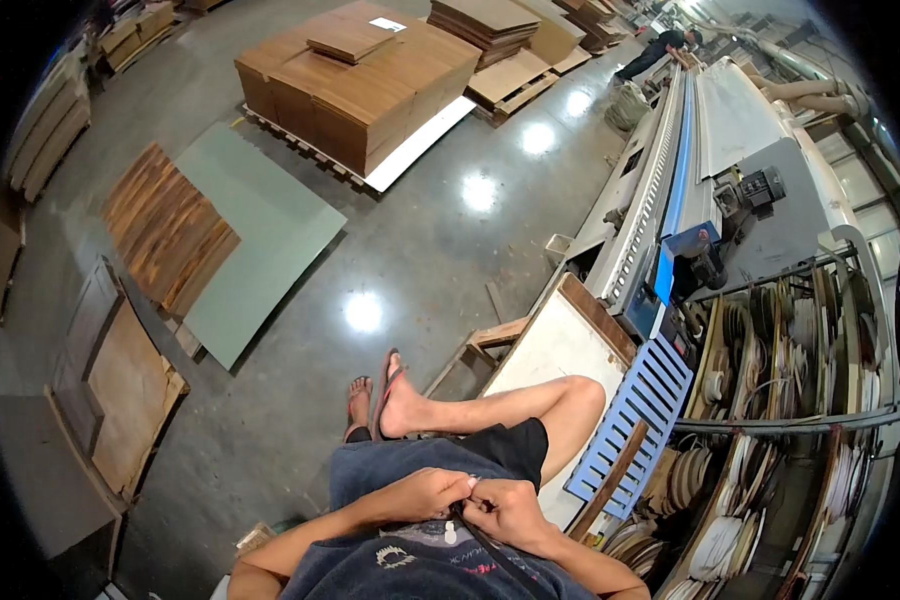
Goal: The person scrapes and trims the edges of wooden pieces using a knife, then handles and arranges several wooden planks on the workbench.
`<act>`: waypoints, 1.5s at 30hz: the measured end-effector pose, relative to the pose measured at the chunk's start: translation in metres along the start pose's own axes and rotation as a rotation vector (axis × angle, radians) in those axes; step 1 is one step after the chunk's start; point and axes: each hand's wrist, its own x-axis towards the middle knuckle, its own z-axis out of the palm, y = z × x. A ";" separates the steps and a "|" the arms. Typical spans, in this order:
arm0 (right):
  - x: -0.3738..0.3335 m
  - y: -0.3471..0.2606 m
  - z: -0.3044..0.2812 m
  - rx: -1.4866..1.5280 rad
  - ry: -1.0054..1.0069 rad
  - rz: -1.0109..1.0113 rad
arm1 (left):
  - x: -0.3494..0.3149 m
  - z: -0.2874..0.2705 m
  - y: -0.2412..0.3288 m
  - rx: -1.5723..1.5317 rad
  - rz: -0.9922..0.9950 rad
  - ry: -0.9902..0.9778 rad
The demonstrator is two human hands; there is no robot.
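My left hand (435,494) and my right hand (506,510) meet in front of my dark shirt (370,560). Both are closed, fingertips pinched together at one spot. A tiny pale bit shows between them, too small to name. A thin black strap (510,570) runs from below the hands down across the shirt; whether the fingers grip it is hidden. A small white tag-like piece (451,533) hangs just under the hands.
At right, a long edge-banding machine (650,200) stretches away, with a blue slatted panel (638,425) and a shelf rail (800,422) holding several edging rolls. Stacked brown panels (360,90) stand ahead; a green board (260,230) lies at left. A person (660,50) bends over the machine's far end.
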 end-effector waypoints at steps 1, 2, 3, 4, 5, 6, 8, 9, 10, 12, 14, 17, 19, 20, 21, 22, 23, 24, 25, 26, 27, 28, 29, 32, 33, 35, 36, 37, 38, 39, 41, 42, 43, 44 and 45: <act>0.000 -0.003 -0.006 0.018 -0.039 0.013 | 0.000 0.001 0.003 0.018 0.037 0.002; 0.001 -0.005 -0.010 0.036 -0.079 0.026 | -0.001 0.001 0.005 0.017 0.036 0.004; -0.001 -0.002 -0.014 0.035 -0.069 0.027 | 0.001 0.003 0.008 0.053 0.037 -0.002; -0.002 0.001 -0.016 0.032 -0.084 0.007 | 0.002 0.004 0.011 0.090 0.038 -0.007; -0.004 0.004 -0.019 0.030 -0.098 -0.013 | 0.003 0.004 0.014 0.098 0.041 -0.012; -0.002 0.006 -0.023 0.030 -0.093 -0.016 | 0.004 0.002 0.017 0.090 0.013 -0.032; 0.004 0.010 -0.032 -0.083 -0.167 -0.067 | 0.008 -0.003 0.020 0.091 -0.015 -0.053; 0.009 0.007 -0.034 -0.082 -0.160 -0.071 | 0.011 -0.007 0.019 0.078 -0.026 -0.073; 0.013 0.002 -0.039 -0.095 -0.106 -0.113 | 0.013 -0.010 0.019 0.066 -0.037 -0.093; 0.016 -0.002 -0.044 -0.125 -0.032 -0.154 | 0.012 -0.013 0.021 0.059 -0.021 -0.114; 0.014 -0.004 -0.045 -0.164 -0.033 -0.143 | 0.010 -0.012 0.018 -0.010 0.003 -0.173; 0.012 -0.004 -0.043 -0.235 0.002 -0.165 | 0.013 -0.006 0.009 -0.204 -0.039 -0.099; 0.009 -0.008 -0.045 -0.291 0.025 -0.156 | 0.009 -0.005 0.016 -0.194 -0.036 -0.059; 0.009 -0.006 -0.045 -0.348 0.023 -0.184 | 0.008 -0.005 0.019 -0.191 -0.035 -0.021; 0.009 -0.008 -0.045 -0.348 0.025 -0.184 | 0.008 -0.003 0.018 -0.190 -0.034 -0.022; 0.008 -0.010 -0.047 -0.387 -0.014 -0.171 | 0.007 -0.001 0.016 -0.163 -0.040 -0.008; 0.007 -0.013 -0.047 -0.426 -0.053 -0.158 | 0.007 0.001 0.016 -0.137 -0.046 0.006; 0.007 -0.015 -0.049 -0.427 -0.049 -0.155 | 0.007 0.001 0.022 -0.134 -0.046 0.002; 0.007 -0.016 -0.049 -0.462 -0.094 -0.115 | 0.006 0.002 0.032 -0.076 -0.091 0.022; 0.007 -0.017 -0.049 -0.497 -0.139 -0.076 | 0.005 0.002 0.038 -0.018 -0.137 0.043; 0.007 -0.017 -0.048 -0.499 -0.135 -0.077 | 0.006 0.003 0.038 -0.015 -0.134 0.043; 0.006 -0.016 -0.046 -0.502 -0.151 -0.040 | 0.005 0.004 0.037 0.012 -0.121 0.057; 0.006 -0.016 -0.044 -0.504 -0.166 -0.003 | 0.006 0.004 0.037 0.039 -0.108 0.071; 0.007 -0.018 -0.041 -0.436 -0.123 -0.061 | 0.007 -0.003 0.036 0.025 -0.171 -0.007; 0.007 -0.018 -0.041 -0.437 -0.122 -0.063 | 0.008 -0.003 0.032 0.026 -0.170 -0.006; 0.009 -0.014 -0.038 -0.359 -0.056 -0.220 | 0.008 -0.002 0.025 -0.075 -0.108 -0.097; 0.009 -0.013 -0.038 -0.360 -0.053 -0.219 | 0.007 -0.003 0.035 -0.007 -0.163 -0.133; 0.008 -0.011 -0.038 -0.363 -0.039 -0.243 | 0.006 -0.003 0.038 -0.006 -0.162 -0.135; 0.008 -0.010 -0.039 -0.367 -0.024 -0.266 | 0.005 -0.004 0.040 -0.029 -0.150 -0.147; 0.008 -0.010 -0.039 -0.368 -0.022 -0.267 | 0.004 -0.004 0.041 -0.052 -0.138 -0.156; 0.008 -0.009 -0.039 -0.356 0.000 -0.291 | 0.004 -0.005 0.040 -0.066 -0.110 -0.146; 0.008 -0.011 -0.040 -0.356 0.001 -0.292 | 0.004 -0.006 0.039 -0.084 -0.085 -0.136; 0.010 -0.015 -0.043 -0.340 0.019 -0.293 | 0.004 -0.007 0.039 -0.083 -0.085 -0.136; 0.011 -0.017 -0.044 -0.324 0.037 -0.294 | 0.004 -0.008 0.039 -0.047 -0.023 -0.117; 0.011 -0.017 -0.044 -0.324 0.038 -0.292 | 0.004 -0.009 0.042 -0.011 0.038 -0.101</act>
